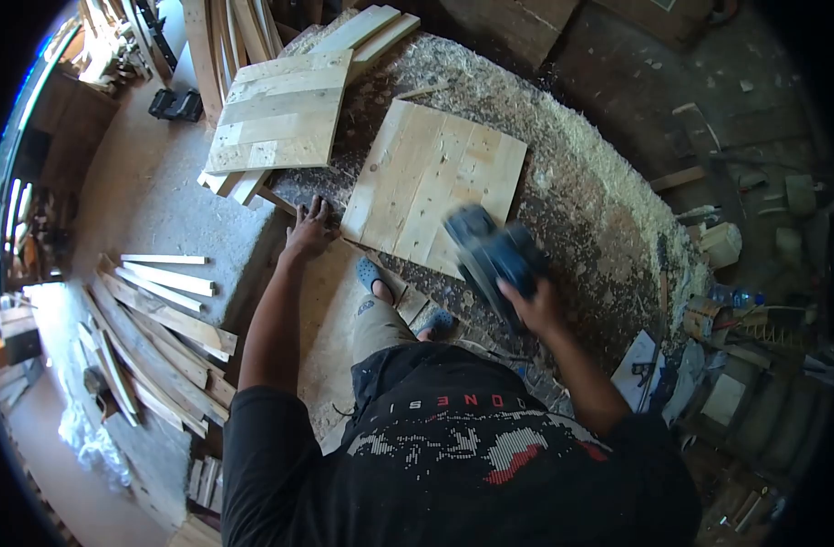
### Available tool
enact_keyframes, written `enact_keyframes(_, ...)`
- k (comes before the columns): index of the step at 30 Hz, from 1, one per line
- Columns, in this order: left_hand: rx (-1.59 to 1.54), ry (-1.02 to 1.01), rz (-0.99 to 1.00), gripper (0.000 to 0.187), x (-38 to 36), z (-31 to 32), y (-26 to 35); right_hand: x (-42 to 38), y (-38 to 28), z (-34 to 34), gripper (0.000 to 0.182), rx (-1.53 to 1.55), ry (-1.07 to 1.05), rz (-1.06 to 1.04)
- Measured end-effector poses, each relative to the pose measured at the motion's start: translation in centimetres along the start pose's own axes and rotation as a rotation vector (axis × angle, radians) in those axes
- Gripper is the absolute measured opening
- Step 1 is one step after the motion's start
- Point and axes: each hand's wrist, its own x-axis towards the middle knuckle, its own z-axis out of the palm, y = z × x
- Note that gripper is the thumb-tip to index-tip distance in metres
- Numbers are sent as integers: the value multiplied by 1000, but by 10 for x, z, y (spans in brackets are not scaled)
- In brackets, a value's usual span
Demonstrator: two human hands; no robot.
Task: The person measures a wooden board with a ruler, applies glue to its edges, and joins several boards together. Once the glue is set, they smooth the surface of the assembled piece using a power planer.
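1. Sawdust and shavings (pixel 572 137) heaped thick across the counter (pixel 608 237), a second slatted panel (pixel 276 114) overhanging its far-left end, loose planks (pixel 162 319) piled on the floor at my left.
2. Pale wooden panel (pixel 435 187) in front of me: square, made of 4 or so rough boards side by side, lying flat.
3. Blue power planer (pixel 494 255), blurred, sits over the panel's near-right corner.
4. My right hand (pixel 531 305) is wrapped around the planer's grip.
5. My left hand (pixel 309 228), fingers spread flat, presses the counter just beside the panel's left edge.
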Motion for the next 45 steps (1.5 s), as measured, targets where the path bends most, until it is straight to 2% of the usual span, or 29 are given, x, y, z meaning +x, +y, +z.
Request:
enact_keyframes(3,-10,-1,-4,86,-1,-3,3,-31,6,-17,39,-1,23,167)
enact_keyframes(5,-10,4,-3,86,-3,-6,5,-19,17,-10,38,-33,40,183)
enact_keyframes(8,-7,16,4,86,-2,0,1,60,-8,17,43,15,33,41)
enact_keyframes(9,-3,16,2,86,-1,-1,0,94,-16,31,49,-26,73,-57)
enact_keyframes(11,5,7,2,87,0,0,0,158,-30,57,59,-20,45,-122)
enact_keyframes(13,15,-5,-2,87,0,1,0,203,-51,71,63,-205,-56,78)
enact_keyframes(15,22,8,9,87,6,5,-7,208,-62,67,62,-171,-141,198)
enact_keyframes(16,28,22,23,87,12,11,-14,207,-64,66,62,-151,-181,259)
enact_keyframes(19,-1,27,44,88,11,14,-15,146,-33,34,55,-88,-98,69)
enact_keyframes(21,-43,35,44,88,3,8,-10,79,-3,3,48,-15,-36,47)
enact_keyframes(23,-60,49,56,87,5,12,-13,24,16,-25,41,10,6,103)
enact_keyframes(27,-63,49,48,86,3,7,-7,15,7,-38,41,3,2,348)
enact_keyframes(28,-57,46,43,86,4,6,-6,31,12,-26,39,14,79,144)
enact_keyframes(31,-37,33,22,86,0,4,-3,111,-9,5,47,12,93,45)
enact_keyframes(35,-20,43,31,86,7,10,-9,230,-37,47,56,-124,34,45)
enact_keyframes(38,9,27,17,87,9,9,-9,248,-50,55,60,97,-69,103)
enact_keyframes(41,23,23,22,87,11,11,-11,189,-34,55,60,233,-50,46)
enact_keyframes(43,27,8,21,86,7,8,-7,116,-17,41,53,243,-106,87)
enact_keyframes(44,27,3,15,86,6,5,-6,76,-3,40,41,226,-26,-38)
enact_keyframes(45,23,12,23,86,7,5,-5,32,-2,30,35,234,-75,53)
